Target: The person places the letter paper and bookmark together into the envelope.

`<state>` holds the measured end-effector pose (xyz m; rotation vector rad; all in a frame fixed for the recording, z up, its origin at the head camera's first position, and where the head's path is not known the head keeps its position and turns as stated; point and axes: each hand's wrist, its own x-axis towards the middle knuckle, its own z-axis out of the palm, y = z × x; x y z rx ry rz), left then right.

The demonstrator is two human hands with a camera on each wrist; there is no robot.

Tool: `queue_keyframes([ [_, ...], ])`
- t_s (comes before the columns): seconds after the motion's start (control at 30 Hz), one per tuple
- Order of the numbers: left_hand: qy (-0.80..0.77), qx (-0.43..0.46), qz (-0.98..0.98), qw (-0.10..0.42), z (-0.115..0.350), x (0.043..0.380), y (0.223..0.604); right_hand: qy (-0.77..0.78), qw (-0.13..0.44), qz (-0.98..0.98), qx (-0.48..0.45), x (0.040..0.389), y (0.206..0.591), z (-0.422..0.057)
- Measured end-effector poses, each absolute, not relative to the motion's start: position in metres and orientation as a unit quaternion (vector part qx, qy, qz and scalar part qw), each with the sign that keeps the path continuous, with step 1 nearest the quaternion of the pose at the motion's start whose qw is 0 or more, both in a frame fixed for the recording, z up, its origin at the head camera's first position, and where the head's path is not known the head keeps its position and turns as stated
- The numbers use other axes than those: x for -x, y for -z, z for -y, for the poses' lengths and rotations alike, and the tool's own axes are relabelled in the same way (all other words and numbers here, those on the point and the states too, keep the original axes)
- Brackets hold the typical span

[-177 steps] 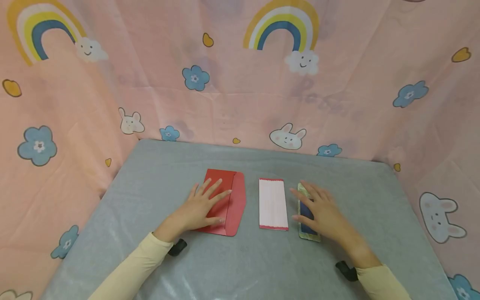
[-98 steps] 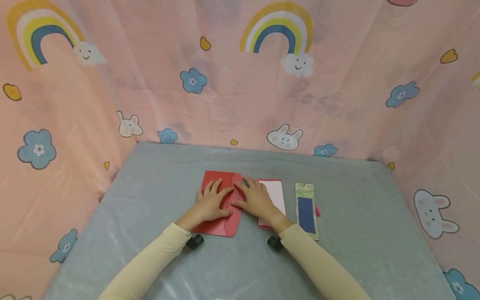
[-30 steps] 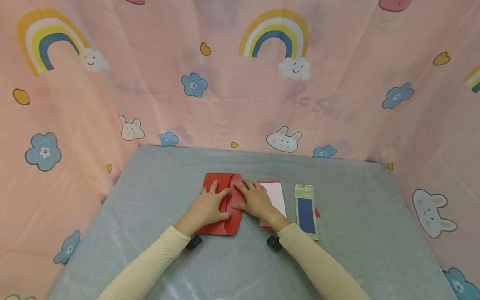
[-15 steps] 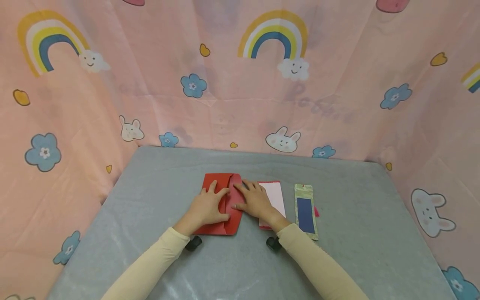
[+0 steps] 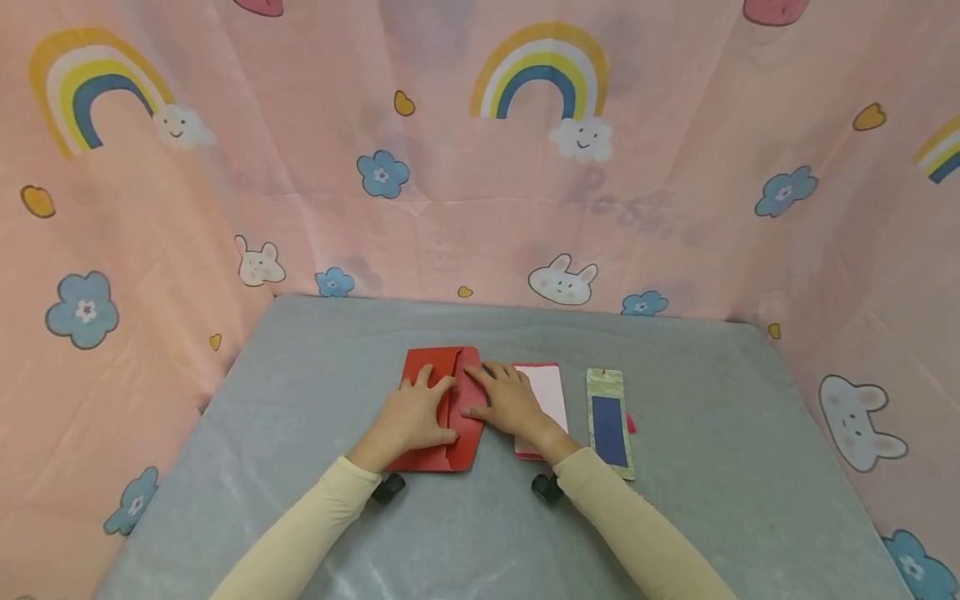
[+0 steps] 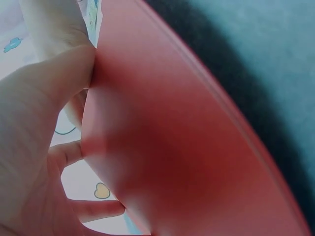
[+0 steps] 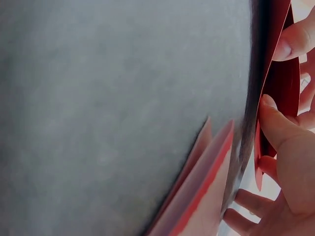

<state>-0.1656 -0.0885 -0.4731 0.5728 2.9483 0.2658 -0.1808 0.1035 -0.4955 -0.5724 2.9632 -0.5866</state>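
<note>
A red envelope (image 5: 432,360) lies on the grey table with its flap (image 5: 467,440) on the right side. My left hand (image 5: 407,418) rests on the envelope body, fingers spread and fingertips touching the paper. From the other side my right hand (image 5: 513,404) touches the flap, its thumb on the red paper. The right wrist view shows the right thumb (image 7: 275,118) against the raised red sheet. In the left wrist view, red paper (image 6: 172,123) fills the middle, with left fingertips against it. Partly under the right hand is a white folded card (image 5: 547,392) with red edges.
To the right lies a narrow green piece (image 5: 605,383) with a dark blue panel, and a pink tassel (image 5: 632,423) beside it. Pink printed cloth (image 5: 465,225) hangs behind and around the grey table (image 5: 720,400).
The right hand has moved left from the green piece to the envelope's flap. My left hand has shifted slightly right on the envelope. Over the last second, both hands stay nearly still.
</note>
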Motion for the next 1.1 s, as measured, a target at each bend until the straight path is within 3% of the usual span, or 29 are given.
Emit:
queue_keyframes([
  [1.1, -0.088, -0.192, -0.976, 0.05, 0.088, 0.163, 0.474, 0.256, 0.005, -0.95, 0.177, 0.169, 0.482, -0.127],
])
